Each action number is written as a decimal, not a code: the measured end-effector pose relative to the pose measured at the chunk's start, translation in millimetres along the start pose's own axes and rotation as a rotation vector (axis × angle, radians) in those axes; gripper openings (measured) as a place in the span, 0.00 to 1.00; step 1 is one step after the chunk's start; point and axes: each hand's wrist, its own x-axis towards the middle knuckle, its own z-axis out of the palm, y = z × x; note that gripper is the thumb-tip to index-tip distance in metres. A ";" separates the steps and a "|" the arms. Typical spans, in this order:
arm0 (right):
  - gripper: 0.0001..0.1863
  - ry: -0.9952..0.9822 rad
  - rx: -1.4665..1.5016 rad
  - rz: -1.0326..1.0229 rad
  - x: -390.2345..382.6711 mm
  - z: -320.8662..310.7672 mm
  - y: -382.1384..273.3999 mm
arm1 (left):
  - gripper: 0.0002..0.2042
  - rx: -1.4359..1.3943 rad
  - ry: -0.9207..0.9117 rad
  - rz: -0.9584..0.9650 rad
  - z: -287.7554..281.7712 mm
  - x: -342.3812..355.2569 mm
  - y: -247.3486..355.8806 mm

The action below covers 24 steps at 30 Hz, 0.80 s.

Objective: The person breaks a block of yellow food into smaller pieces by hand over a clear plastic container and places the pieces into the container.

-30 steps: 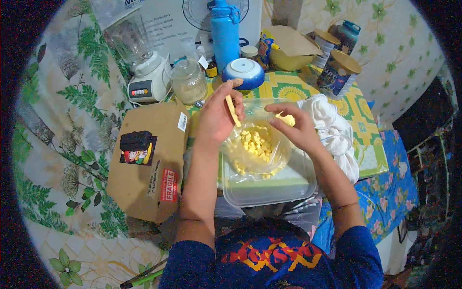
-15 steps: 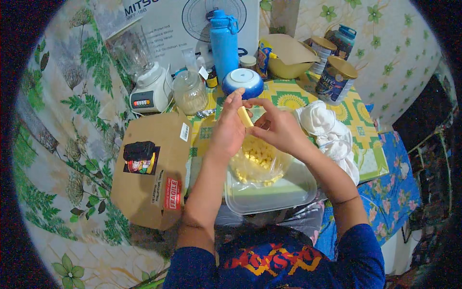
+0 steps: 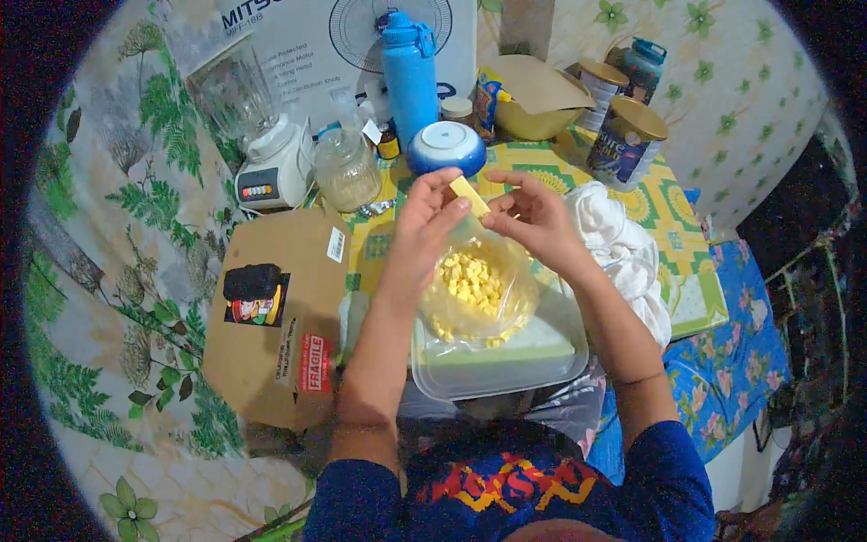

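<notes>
A smooth pale-yellow stick [image 3: 469,196], cheese-like in look, is pinched between my two hands. My left hand [image 3: 423,221] has its thumb and fingers closed on the stick's upper left side. At its lower right end, the thumb and fingertips of my right hand [image 3: 538,219] grip it. Just below them, a clear plastic bag [image 3: 517,312] holds many small yellow cubes [image 3: 474,285]. The bag rests in a translucent plastic tub [image 3: 551,375], some of whose far rim is hidden by my hands and the bag.
Behind my hands sit an upturned blue bowl [image 3: 446,149] and a blue bottle [image 3: 411,81]. A glass jar [image 3: 348,176], a blender [image 3: 275,167] and a cardboard box [image 3: 262,361] stand left. White cloth [image 3: 623,257] lies right, with tins [image 3: 628,144] and a yellow-green bowl [image 3: 537,113] farther back.
My hands have turned the stick so its broad face shows, and my right fingers have shifted to its lower end. The whole view has moved slightly, and the cubes show more clearly.
</notes>
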 end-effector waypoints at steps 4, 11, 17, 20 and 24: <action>0.26 -0.009 -0.002 0.018 -1.8 -3.5 0.5 | 0.07 0.248 0.015 -0.007 -5.1 2.3 -2.0; 0.20 -0.027 -0.053 0.007 -3.8 -3.4 0.8 | 0.07 0.283 0.006 -0.093 -2.4 -0.1 1.9; 0.20 0.025 -0.193 -0.138 -2.3 -10.1 5.2 | 0.09 0.560 0.030 -0.036 5.9 -3.9 8.9; 0.21 0.006 -0.229 -0.136 -4.2 -11.8 5.8 | 0.09 0.565 0.033 -0.082 6.6 -3.0 8.6; 0.20 -0.069 0.055 0.025 -4.1 -10.0 1.5 | 0.10 0.613 -0.014 0.023 2.2 1.0 0.7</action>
